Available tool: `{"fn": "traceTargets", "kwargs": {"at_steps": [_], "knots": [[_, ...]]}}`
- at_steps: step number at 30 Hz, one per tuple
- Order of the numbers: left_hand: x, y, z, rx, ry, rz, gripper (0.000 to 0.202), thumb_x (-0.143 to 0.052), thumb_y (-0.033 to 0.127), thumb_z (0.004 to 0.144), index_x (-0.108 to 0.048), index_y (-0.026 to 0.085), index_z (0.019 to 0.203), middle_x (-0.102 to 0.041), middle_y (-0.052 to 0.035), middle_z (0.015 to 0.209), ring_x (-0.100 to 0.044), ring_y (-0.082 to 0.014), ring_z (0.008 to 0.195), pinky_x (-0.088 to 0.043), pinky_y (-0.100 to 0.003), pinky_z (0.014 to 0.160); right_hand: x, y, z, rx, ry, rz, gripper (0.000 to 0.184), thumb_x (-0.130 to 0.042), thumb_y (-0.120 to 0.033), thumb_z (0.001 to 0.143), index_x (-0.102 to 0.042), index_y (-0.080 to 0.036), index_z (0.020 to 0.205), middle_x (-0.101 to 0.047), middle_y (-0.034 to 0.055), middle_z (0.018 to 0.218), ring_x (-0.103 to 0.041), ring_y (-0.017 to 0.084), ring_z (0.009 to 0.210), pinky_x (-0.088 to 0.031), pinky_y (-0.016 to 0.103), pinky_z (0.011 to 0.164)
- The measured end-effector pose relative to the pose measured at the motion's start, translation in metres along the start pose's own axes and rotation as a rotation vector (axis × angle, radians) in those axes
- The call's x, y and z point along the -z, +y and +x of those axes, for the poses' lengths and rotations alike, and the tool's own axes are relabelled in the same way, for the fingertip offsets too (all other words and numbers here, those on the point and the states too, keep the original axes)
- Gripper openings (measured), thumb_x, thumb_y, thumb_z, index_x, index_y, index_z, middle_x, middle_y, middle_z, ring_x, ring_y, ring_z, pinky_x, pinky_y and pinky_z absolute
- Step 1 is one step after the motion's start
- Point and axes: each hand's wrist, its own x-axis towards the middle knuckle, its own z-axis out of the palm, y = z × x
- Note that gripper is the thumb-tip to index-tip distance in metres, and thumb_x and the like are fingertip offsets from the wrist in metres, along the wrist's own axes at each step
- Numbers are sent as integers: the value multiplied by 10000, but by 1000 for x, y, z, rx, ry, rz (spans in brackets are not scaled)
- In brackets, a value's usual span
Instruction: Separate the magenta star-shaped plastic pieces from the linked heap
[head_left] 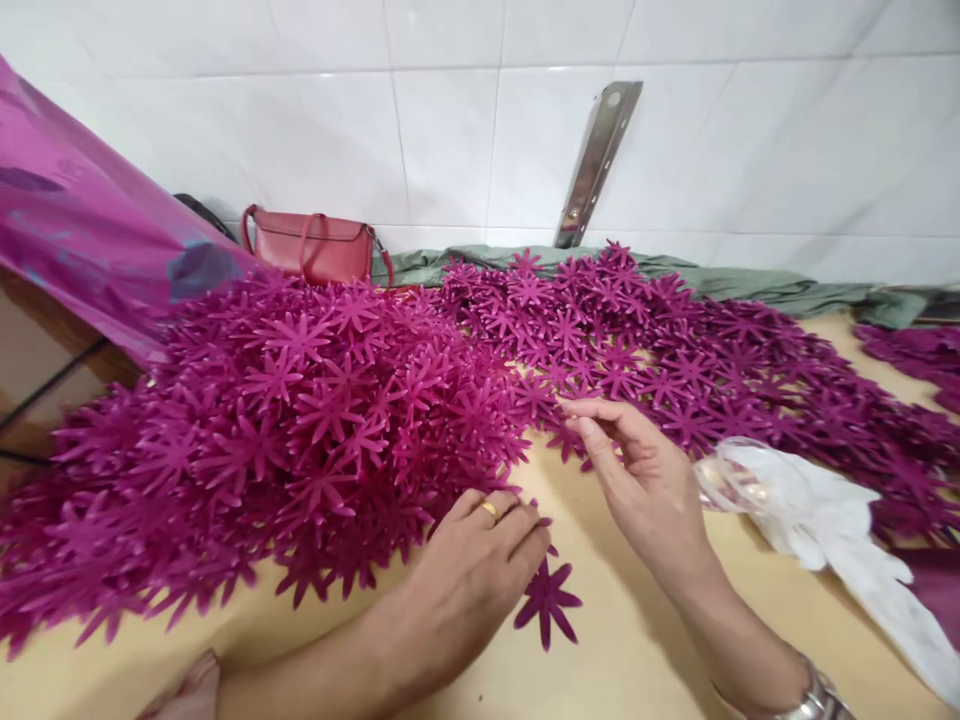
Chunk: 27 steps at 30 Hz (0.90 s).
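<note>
A big heap of magenta star-shaped fabric flower pieces (300, 420) covers the left and middle of the tan table (622, 650). More of them lie spread flat in a layer (675, 370) toward the back right. My left hand (480, 570), with a gold ring, rests at the heap's near edge with its fingers curled together over a flower piece (547, 600) lying on the table. My right hand (637, 470) reaches to the edge of the flat layer, thumb and fingers pinched on a flower piece there.
A crumpled clear and white plastic bag (817, 520) lies right of my right hand. A red handbag (311, 245) stands against the white tiled wall. A pink plastic bag (82, 240) hangs at the left. Green cloth (750, 285) runs along the wall, below a metal bracket (596, 160).
</note>
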Motion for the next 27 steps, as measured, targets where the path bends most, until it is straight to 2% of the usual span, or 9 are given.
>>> {"fn": "traceTargets", "kwargs": {"at_steps": [4, 6, 8, 11, 15, 18, 20, 24, 27], "knots": [[-9, -4, 0, -48, 59, 3, 120, -519, 123, 1021, -616, 168, 1075, -723, -68, 1132, -634, -238, 1080, -436, -412, 1009, 0, 14, -2, -10, -16, -5, 185, -614, -350, 984, -741, -235, 1054, -761, 63, 1042, -693, 224, 974, -541, 372, 872], [-11, -7, 0, -57, 108, -40, 120, -515, 100, 1022, -608, 167, 1062, -721, -69, 1169, -638, -231, 1108, -431, -414, 1023, 0, 18, -2, -25, -9, -4, 192, -616, -357, 983, -742, -232, 1058, -759, 66, 1044, -689, 228, 980, -536, 383, 892], [-9, -10, 0, -35, 232, -185, 118, -511, 129, 1040, -606, 183, 1084, -723, -69, 1208, -644, -218, 1158, -429, -407, 1050, 1, 18, -2, -56, 10, 13, 203, -621, -378, 984, -739, -233, 1065, -756, 67, 1044, -688, 230, 967, -533, 393, 898], [-2, -13, 3, 172, 463, -641, 83, -530, 232, 1054, -607, 217, 1081, -732, -66, 1196, -685, -193, 1093, -509, -345, 958, 3, 14, -2, -96, 28, 63, 222, -626, -415, 987, -734, -235, 1059, -751, 65, 1029, -688, 227, 949, -535, 391, 886], [8, -14, 10, 544, 572, -1428, 136, -584, 358, 1034, -616, 226, 1050, -754, -50, 1132, -725, -154, 910, -563, -249, 755, 3, 5, -7, -94, -70, 200, 307, -519, -466, 1045, -720, -246, 1120, -742, 74, 1091, -690, 222, 994, -540, 398, 928], [8, -16, 16, 681, 602, -1871, 194, -692, 387, 967, -643, 202, 1000, -784, -50, 1074, -756, -169, 896, -598, -271, 800, -1, -1, -14, -17, -193, 300, 404, -491, -544, 1037, -653, -261, 1276, -700, 99, 1262, -672, 243, 1103, -527, 439, 1012], [6, -16, 17, 733, 580, -2007, 200, -741, 365, 930, -661, 188, 979, -791, -58, 1074, -765, -177, 889, -611, -288, 811, -5, -4, -19, 0, -263, 303, 470, -571, -574, 989, -607, -270, 1346, -661, 108, 1339, -644, 259, 1178, -519, 446, 1046], [1, -12, 17, 736, 520, -2059, 195, -784, 320, 900, -671, 172, 956, -778, -28, 909, -720, -112, 750, -568, -194, 690, -19, -10, -30, -145, -358, 323, 490, -740, -424, 908, -591, -296, 1358, -630, 96, 1358, -639, 244, 1192, -602, 375, 923], [-2, -10, 17, 762, 501, -2046, 205, -802, 304, 887, -661, 167, 944, -729, 11, 809, -664, -78, 673, -547, -174, 667, -26, -11, -33, -152, -347, 314, 264, -741, -291, 904, -695, -278, 1164, -667, 76, 1258, -647, 227, 1181, -594, 363, 933]]}}
